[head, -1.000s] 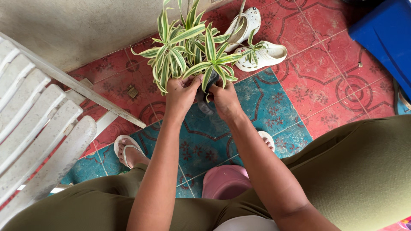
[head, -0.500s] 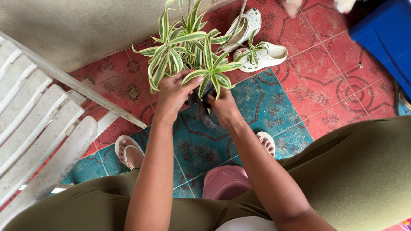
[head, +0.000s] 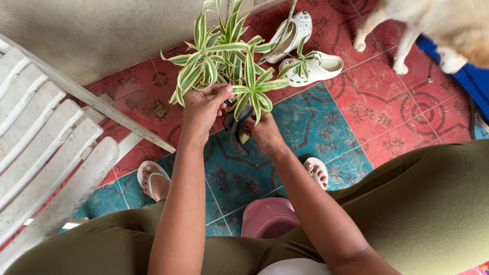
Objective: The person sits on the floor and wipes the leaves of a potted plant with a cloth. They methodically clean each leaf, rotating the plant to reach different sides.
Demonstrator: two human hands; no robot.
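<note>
Both hands on the plant [head: 229, 56], held up in front of me over the tiled floor [head: 367, 102]. My left hand [head: 201, 109] is clenched around the stems just under the leaf rosettes. My right hand [head: 262, 130] grips lower, at the black bag [head: 235, 133] that hangs off the base. Bag looks like a soft nursery sleeve, dark, crumpled, sagging down between my wrists.

Step in hand, as I read it: stripping the bag off the root end while the left hand steadies the stems. Bag looks partly off, not fully; can't see the roots or any soil, my hands cover that zone.

Next move calls for: firm hold high on the stems, pull on the bag only, straight down, no twist. Stems are thin, so load should go to the bag, not the plant.

Plant itself: several rosettes of narrow striped leaves, green centre, cream-yellow edges, stiff and arching outward. Looks healthy, no brown tips visible from here.

Around: pink pot [head: 267, 216] on the floor between my legs, directly below the work. White slatted chair [head: 46, 142] to my left. Pair of white clogs [head: 305, 51] on the red tiles beyond the plant. Pale dog [head: 438, 25] at top right, near the blue box [head: 471, 71], well apart from my hands.
</note>
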